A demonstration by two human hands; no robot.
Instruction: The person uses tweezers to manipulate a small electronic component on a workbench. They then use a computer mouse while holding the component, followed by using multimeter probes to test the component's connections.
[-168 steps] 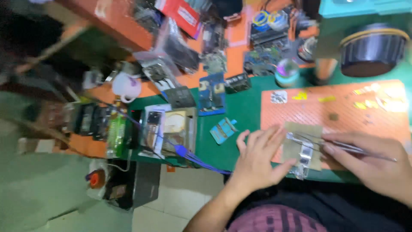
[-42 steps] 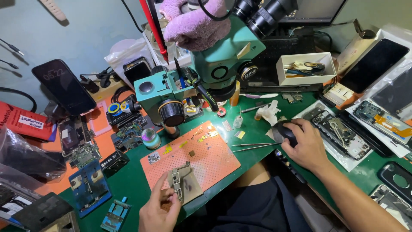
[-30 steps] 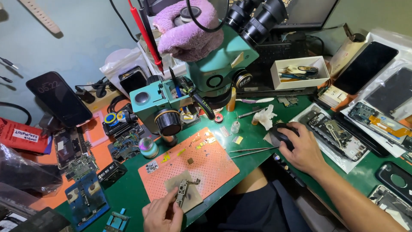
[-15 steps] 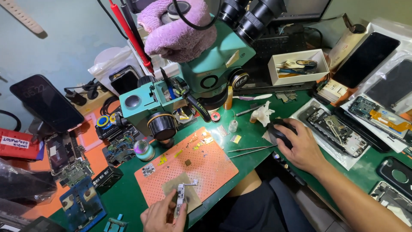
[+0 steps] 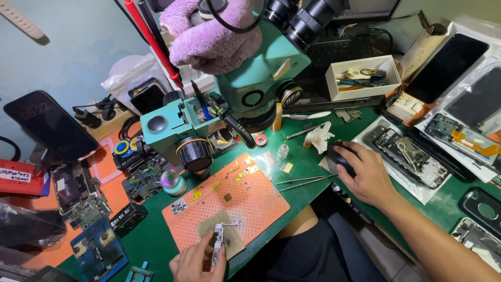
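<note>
Green tabletop [image 5: 313,172], crowded with phone parts. Teal microscope [image 5: 245,89] stands at centre rear, a purple cloth [image 5: 209,34] draped over its top. In front of it lies an orange perforated mat [image 5: 245,201] with a tan pad on its near end.

Circuit board [image 5: 218,243]: narrow, silver-grey, with small metal shields, lying lengthwise on the tan pad near the tabletop's front edge. It sits bare, out of any phone, and well short of the microscope lens. Judgement: work on it looks early or paused; no tool touches it, and the tweezers [image 5: 302,181] lie unused beside the mat.

Left hand [image 5: 198,261]: fingers curled narrow, pinching the board's near end, holding it down on the pad.

Right hand [image 5: 368,175]: draped over a black mouse [image 5: 342,156], palm down, fingers closed loosely around it; the grip underneath is hidden, so probably just resting.
</note>
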